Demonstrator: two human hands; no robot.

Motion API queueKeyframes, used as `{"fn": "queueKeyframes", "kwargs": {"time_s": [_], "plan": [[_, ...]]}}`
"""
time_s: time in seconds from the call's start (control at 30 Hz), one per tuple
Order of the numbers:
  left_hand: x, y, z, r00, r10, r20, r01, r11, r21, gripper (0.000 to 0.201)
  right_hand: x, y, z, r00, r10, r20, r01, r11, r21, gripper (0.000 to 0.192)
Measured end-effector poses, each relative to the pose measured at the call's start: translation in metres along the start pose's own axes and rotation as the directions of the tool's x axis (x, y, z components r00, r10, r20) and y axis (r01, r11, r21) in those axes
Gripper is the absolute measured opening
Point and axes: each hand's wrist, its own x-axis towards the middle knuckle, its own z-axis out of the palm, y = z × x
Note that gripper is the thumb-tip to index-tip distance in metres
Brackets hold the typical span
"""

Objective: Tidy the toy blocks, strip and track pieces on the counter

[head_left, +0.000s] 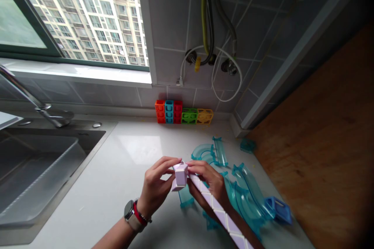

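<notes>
A lavender and white twisty snake puzzle (pixel 214 204) is held between my two hands over the counter. Its front end is folded into a small block, while a long straight run of wedges slants down to the right, along my right forearm and out of the bottom of the picture. My left hand (pixel 156 183) pinches the folded end from the left, thumb below and fingers on top. My right hand (pixel 210 183) grips the snake just behind the fold, its fingertips close to the left ones. Part of the puzzle is hidden by the fingers.
Translucent teal track pieces (pixel 248 202) lie on the white counter (pixel 117 202), beneath and right of my hands. A blue plastic piece (pixel 279 210) sits at the right edge. Coloured block cubes (pixel 169 112) stand along the wall. At left is a sink with a clear bin (pixel 58 175) and faucet (pixel 41 107).
</notes>
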Motion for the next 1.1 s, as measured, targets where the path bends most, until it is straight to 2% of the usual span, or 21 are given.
{"fn": "queueKeyframes", "kwargs": {"time_s": [0.1, 0.2, 0.3, 0.37, 0.43, 0.5, 0.63, 0.73, 0.8, 0.87, 0.93, 1.0, 1.1], "plan": [[-0.003, -0.002, 0.002, 0.998, -0.054, -0.023, 0.053, 0.997, -0.05, 0.019, 0.0, -0.004, -0.002, 1.0, -0.008, -0.006, 0.008, 1.0, -0.002, 0.036], [-0.002, -0.006, 0.005, 0.971, -0.239, 0.007, 0.233, 0.94, -0.25, 0.02, 0.0, -0.009, -0.004, 1.0, 0.01, 0.003, -0.01, 1.0, 0.026, 0.036], [0.002, -0.008, 0.006, 0.899, -0.407, 0.16, 0.43, 0.759, -0.489, 0.036, 0.0, -0.009, -0.007, 0.999, -0.02, 0.033, 0.018, 0.998, 0.056, 0.036], [0.005, -0.006, 0.005, 0.846, -0.447, 0.289, 0.528, 0.633, -0.567, 0.041, -0.001, -0.009, -0.007, 0.998, -0.043, 0.053, 0.039, 0.997, 0.063, 0.036], [0.006, -0.003, 0.003, 0.814, -0.458, 0.359, 0.578, 0.566, -0.589, 0.041, -0.001, -0.008, -0.007, 0.996, -0.061, 0.059, 0.058, 0.997, 0.059, 0.036], [0.007, 0.0, 0.002, 0.806, -0.456, 0.378, 0.59, 0.558, -0.583, 0.04, -0.001, -0.007, -0.006, 0.996, -0.078, 0.031, 0.077, 0.997, 0.025, 0.036], [0.007, 0.002, 0.002, 0.833, -0.426, 0.352, 0.553, 0.64, -0.534, 0.037, -0.001, -0.006, -0.003, 1.0, -0.028, -0.007, 0.027, 0.997, -0.077, 0.036], [0.008, 0.0, 0.0, 0.849, -0.399, 0.347, 0.528, 0.679, -0.51, 0.037, -0.003, -0.008, -0.003, 0.999, 0.048, -0.021, -0.05, 0.996, -0.074, 0.028], [0.008, -0.002, -0.002, 0.819, -0.363, 0.445, 0.567, 0.634, -0.526, 0.04, -0.004, -0.011, -0.006, 0.997, 0.076, -0.03, -0.078, 0.996, -0.037, 0.022], [0.006, -0.005, -0.003, 0.753, -0.33, 0.57, 0.648, 0.526, -0.551, 0.045, -0.004, -0.013, -0.01, 0.994, 0.104, -0.022, -0.104, 0.994, 0.025, 0.013], [0.003, -0.007, -0.001, 0.704, -0.324, 0.631, 0.705, 0.42, -0.571, 0.045, -0.003, -0.014, -0.012, 0.987, 0.159, 0.012, -0.16, 0.981, 0.113, 0.007], [0.0, -0.009, 0.003, 0.702, -0.343, 0.625, 0.712, 0.367, -0.599, 0.041, -0.003, -0.014, -0.013, 0.972, 0.231, 0.044, -0.235, 0.948, 0.216, 0.011], [-0.006, -0.01, 0.011, 0.725, -0.361, 0.587, 0.689, 0.359, -0.63, 0.038, -0.005, -0.014, -0.01, 0.938, 0.335, 0.086, -0.343, 0.871, 0.35, 0.018]]}}
